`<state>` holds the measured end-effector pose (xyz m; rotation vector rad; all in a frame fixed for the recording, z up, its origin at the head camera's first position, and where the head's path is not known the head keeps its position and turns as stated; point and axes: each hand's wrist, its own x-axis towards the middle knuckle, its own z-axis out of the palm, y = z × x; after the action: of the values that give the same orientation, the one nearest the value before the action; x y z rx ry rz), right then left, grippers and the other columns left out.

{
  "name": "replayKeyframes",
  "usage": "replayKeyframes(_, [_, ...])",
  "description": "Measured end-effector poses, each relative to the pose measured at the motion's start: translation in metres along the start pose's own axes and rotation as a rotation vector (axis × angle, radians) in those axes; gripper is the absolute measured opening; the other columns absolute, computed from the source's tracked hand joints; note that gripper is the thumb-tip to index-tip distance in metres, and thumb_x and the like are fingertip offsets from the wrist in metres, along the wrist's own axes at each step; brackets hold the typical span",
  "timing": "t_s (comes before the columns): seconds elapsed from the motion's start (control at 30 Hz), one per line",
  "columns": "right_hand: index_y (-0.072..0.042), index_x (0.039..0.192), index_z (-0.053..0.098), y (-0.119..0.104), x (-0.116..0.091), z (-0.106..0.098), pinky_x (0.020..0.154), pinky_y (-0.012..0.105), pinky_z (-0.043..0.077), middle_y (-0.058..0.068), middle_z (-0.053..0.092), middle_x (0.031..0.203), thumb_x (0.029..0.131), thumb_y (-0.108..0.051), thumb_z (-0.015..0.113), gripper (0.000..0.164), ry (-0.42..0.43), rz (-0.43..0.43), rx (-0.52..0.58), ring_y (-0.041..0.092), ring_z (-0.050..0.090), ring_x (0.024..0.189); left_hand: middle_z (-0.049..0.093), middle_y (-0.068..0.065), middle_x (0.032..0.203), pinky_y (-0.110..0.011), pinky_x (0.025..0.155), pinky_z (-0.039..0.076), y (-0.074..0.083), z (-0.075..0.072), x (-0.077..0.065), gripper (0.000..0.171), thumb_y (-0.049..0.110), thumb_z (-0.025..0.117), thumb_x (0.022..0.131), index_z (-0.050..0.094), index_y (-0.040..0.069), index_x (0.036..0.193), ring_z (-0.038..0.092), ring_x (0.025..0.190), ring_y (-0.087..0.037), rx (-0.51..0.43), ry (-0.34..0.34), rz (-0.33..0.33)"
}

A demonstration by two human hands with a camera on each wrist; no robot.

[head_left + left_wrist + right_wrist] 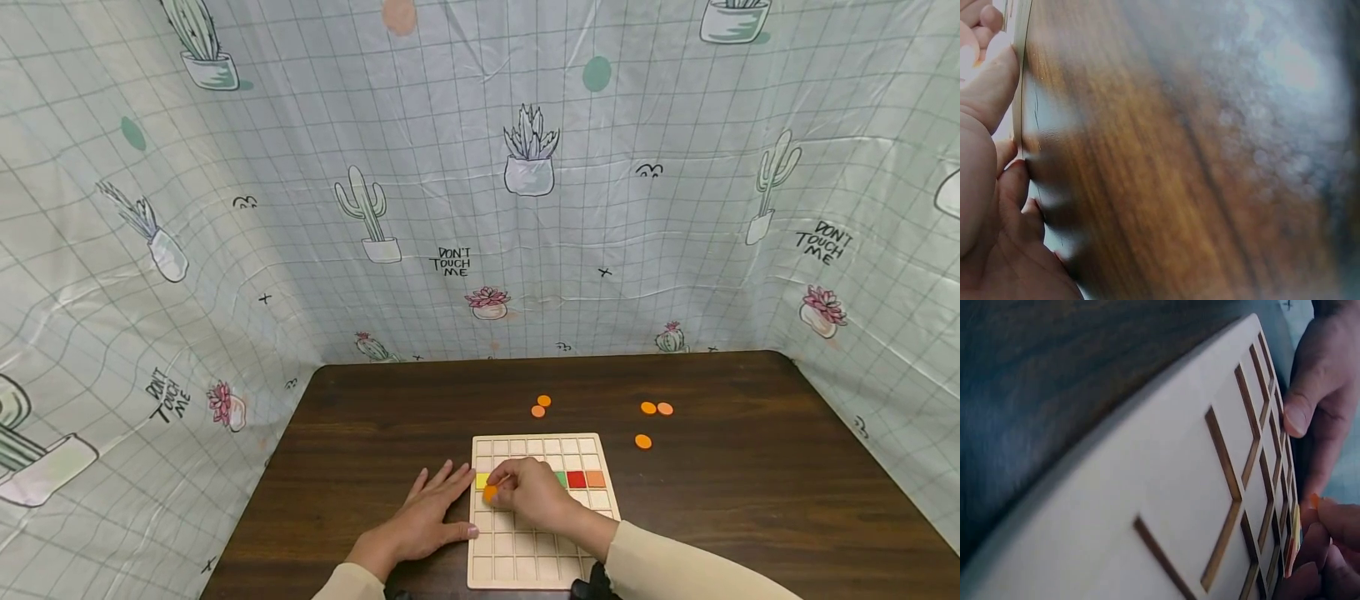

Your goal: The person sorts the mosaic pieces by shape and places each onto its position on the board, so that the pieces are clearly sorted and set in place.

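A pale wooden grid board (536,568) lies on the table, its raised lines marking out square cells. My right hand (536,498) is over its left half and pinches an orange disc (490,493) between thumb and fingers. In one row of cells are a yellow square (482,481), a green square (561,478), a red square (576,479) and an orange square (596,478); the right hand hides the cells between. My left hand (426,518) lies flat with fingers spread, its thumb (1298,416) and fingertips at the board's left edge.
Beyond the board lies a pair of orange discs (543,401). Farther right is another pair (648,407), with a single orange disc (642,442) nearer. A patterned curtain (480,208) hangs behind the dark wooden table (375,417) and along both sides.
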<state>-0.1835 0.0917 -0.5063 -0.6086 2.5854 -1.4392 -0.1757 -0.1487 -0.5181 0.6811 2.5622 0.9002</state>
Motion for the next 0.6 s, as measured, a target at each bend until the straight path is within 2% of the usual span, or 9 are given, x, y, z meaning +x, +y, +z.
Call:
replayKeyframes(0.33, [-0.007,0.095,0.078,-0.002,-0.001,0.005,0.057,0.020,0.044,-0.006,0.067,0.074,0.089,0.000,0.078,0.009,0.005,-0.025,-0.063,0.002,0.053,0.063,0.030,-0.004,0.174,-0.061,0.131,-0.006,0.000,0.001,0.001,0.090,0.060,0.071,0.094,0.036,0.019,0.166,0.012,0.165,-0.032,-0.004,0.002,0.002])
replayKeyframes(0.5, [-0.007,0.095,0.078,-0.003,-0.001,0.009,0.053,0.019,0.039,-0.008,0.063,0.071,0.088,0.003,0.073,0.013,0.003,-0.020,-0.084,0.001,0.048,0.059,0.029,-0.010,0.174,-0.067,0.128,-0.006,0.005,-0.003,-0.001,0.090,0.057,0.070,0.096,0.035,0.014,0.167,0.011,0.164,-0.039,-0.020,-0.012,0.041])
replayKeyframes(0.6, [-0.007,0.095,0.078,-0.003,-0.001,0.011,0.053,0.018,0.037,-0.010,0.061,0.069,0.088,0.002,0.071,0.014,0.003,-0.016,-0.093,0.001,0.047,0.058,0.027,-0.010,0.174,-0.069,0.127,-0.006,0.006,-0.004,-0.002,0.091,0.057,0.069,0.096,0.033,0.015,0.167,0.009,0.164,-0.039,-0.023,-0.022,0.043])
